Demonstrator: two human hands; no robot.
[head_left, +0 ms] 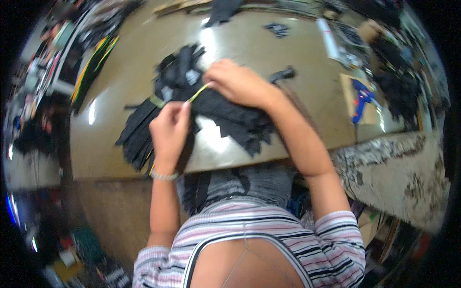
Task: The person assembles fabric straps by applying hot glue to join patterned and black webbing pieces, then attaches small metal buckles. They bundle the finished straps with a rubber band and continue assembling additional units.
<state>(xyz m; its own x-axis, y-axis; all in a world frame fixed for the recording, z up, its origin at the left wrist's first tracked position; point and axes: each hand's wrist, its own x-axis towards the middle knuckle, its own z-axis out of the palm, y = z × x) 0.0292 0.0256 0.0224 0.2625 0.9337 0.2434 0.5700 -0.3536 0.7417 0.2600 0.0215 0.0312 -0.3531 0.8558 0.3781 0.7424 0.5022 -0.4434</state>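
My left hand (170,125) and my right hand (235,82) are both closed in a pinch. Between their fingertips stretches a short, thin yellow-green cord (198,92). Under and around my hands lie bunches of black fabric pieces (139,134) with zigzag-cut ends. Another part of the black fabric (240,129) spreads below my right hand, and more is heaped beyond my left. A pale olive band (157,101) crosses the fabric beside my left fingers. Small whitish labels (193,77) sit on the heap.
The bundles rest on a shiny brownish table (105,158). At the right, a blue glue gun (360,102) lies on a cardboard piece (369,115). Black strips with yellow and green edging (96,67) lie at the left edge. A white roll (328,39) and dark scraps (277,30) sit at the back.
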